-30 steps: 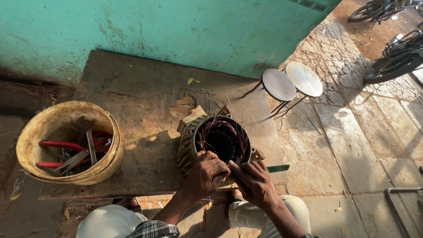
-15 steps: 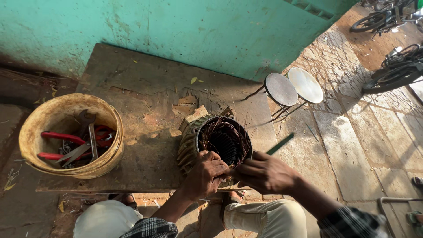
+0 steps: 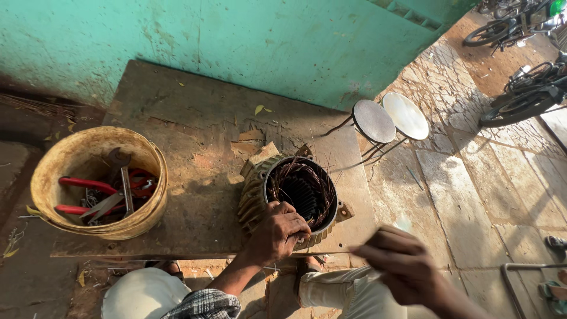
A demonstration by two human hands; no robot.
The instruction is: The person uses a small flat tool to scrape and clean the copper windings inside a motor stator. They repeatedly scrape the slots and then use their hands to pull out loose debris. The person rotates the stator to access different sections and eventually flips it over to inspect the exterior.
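Two stools (image 3: 390, 121) beyond motor housing (image 3: 295, 198), tool bucket (image 3: 97, 183)

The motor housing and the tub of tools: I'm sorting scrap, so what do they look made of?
Motor housing: seemingly cast metal, dull and grimy, ribbed outside; the windings inside look like copper wire, reddish brown. Tub: probably plastic, yellowed and stained, with a thin, slightly bent rim.

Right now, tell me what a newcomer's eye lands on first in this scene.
First, the ribbed motor housing near the front edge of the worn wooden board, its open bore full of copper windings; the left hand rests on its rim. The right hand hangs blurred off the board's right end. At the left stands a yellow bucket with red-handled pliers, under a turquoise wall.
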